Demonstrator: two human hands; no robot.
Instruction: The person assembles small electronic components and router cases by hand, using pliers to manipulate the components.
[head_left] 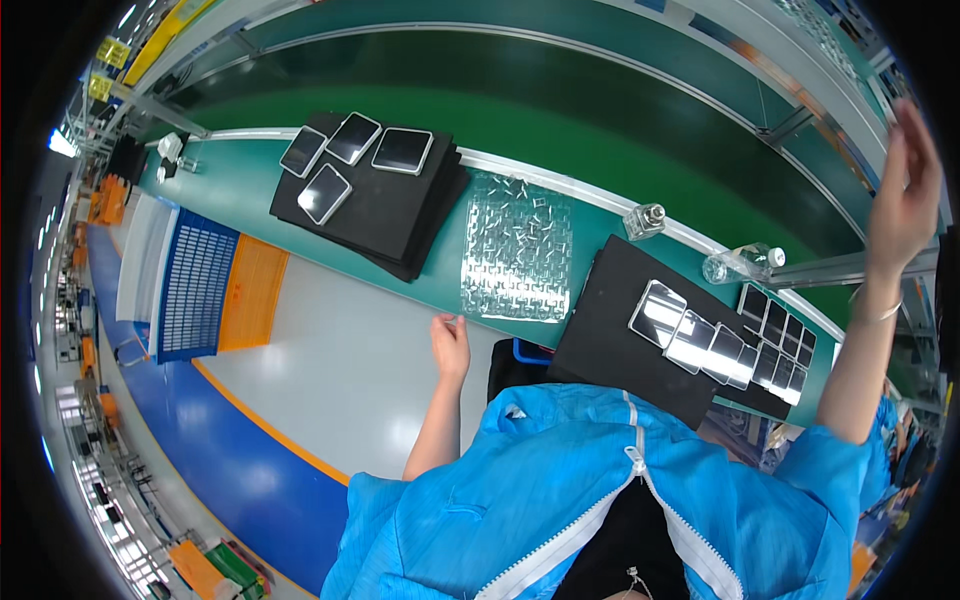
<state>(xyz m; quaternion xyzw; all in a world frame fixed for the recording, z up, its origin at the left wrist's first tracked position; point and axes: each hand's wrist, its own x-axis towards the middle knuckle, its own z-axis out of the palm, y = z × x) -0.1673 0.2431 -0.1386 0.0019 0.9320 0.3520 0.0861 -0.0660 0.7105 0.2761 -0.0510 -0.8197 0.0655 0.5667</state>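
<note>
My left hand [451,346] is by the near edge of the green bench [420,288], its fingers curled in and nothing seen in them. Nearest to it is a clear plastic tray [516,250] with small pockets or pieces, too fine to tell. At the far right my right hand [903,190] is raised beside the metal frame, fingers stretched out and holding nothing visible. Below and left of it, a row of overlapping smartphone-like devices [690,341] with glossy dark screens lies on a black foam mat [610,310]. More such dark-screened devices [775,322] lie beside them.
A stack of black mats [400,235] at the left carries several white-edged devices [403,151]. Clear bottles [644,221] stand along the far rail, another [742,264] lying near the metal post. A blue crate [195,285] and an orange one [253,293] are left of the bench.
</note>
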